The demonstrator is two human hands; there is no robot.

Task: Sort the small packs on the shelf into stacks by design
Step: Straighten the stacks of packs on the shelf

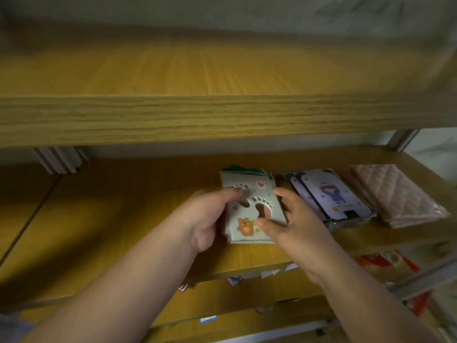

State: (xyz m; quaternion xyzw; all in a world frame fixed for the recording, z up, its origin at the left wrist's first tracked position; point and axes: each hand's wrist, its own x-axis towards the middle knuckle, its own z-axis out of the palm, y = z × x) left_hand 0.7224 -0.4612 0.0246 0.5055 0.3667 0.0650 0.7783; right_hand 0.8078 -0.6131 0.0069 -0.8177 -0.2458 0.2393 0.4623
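**Packs with the paw print sit between my two hands, long side pointing away from me**

Packs with the paw print and bear design (251, 206) lie as one stack on the middle shelf (123, 219), near its front edge. The long axis of the stack runs from me toward the back of the shelf, and it leans a little to the left at the far end.

My left hand (205, 219) is at the left long edge of the stack. Its fingers reach over the top pack near the upper paw print, but this part is blurred, so I cannot tell how firmly they hold. My right hand (294, 221) is at the right long edge; the thumb presses on the face of the top pack just beside the bear, and the fingers curl around the right side. So the grip is a two-sided one, narrow, closed on the stack across its short width. Both hands are equally near.

Just to the right lies the purple stack with a girl figure (338, 196), and next to it the pink quilted stack (395, 194).

I judge the stack only needs squaring: pushing both long edges inward, with care not to knock the purple stack beside my right hand.
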